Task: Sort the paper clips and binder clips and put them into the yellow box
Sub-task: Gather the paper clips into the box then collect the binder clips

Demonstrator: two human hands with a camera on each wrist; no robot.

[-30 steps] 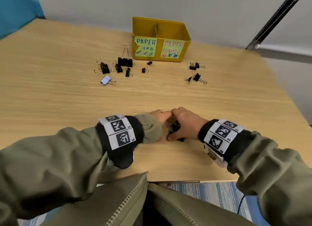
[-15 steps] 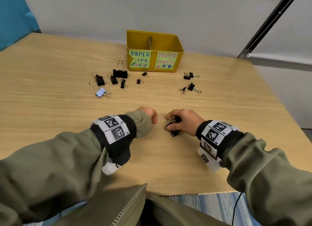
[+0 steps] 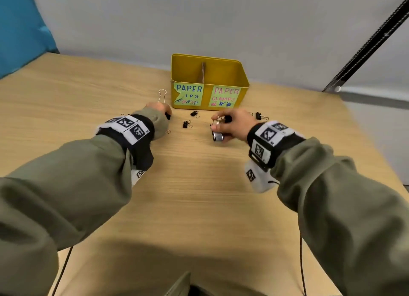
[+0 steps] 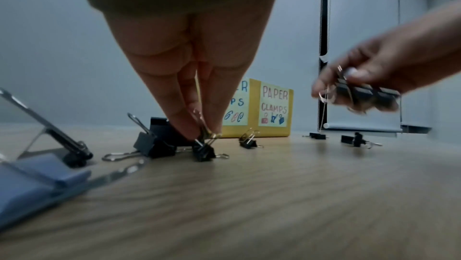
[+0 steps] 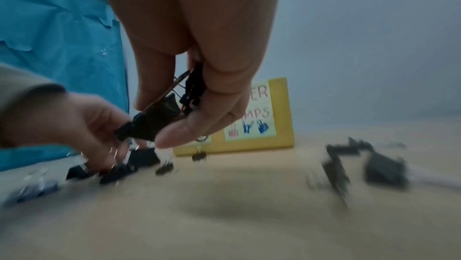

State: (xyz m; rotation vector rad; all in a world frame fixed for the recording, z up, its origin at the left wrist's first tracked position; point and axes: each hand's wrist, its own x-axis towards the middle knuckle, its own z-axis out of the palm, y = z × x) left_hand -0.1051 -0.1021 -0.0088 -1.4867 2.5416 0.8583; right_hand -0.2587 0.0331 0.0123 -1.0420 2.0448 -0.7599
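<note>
Now both arms reach far across the wooden table [image 3: 199, 196] toward the yellow box [image 3: 241, 74], which stands at the far edge, divided in two and labelled "PAPER CLAMPS" on its right half. The left hand [image 4: 194, 79] points straight down, fingertips pinching the wire handle of a small black binder clip [image 4: 204, 151] that sits on the table left of the box. The right hand [image 5: 199, 67] hovers above the table near the box's front, fingers curled around a bunch of black binder clips [image 5: 159, 118]. More binder clips lie scattered at both sides.
</note>
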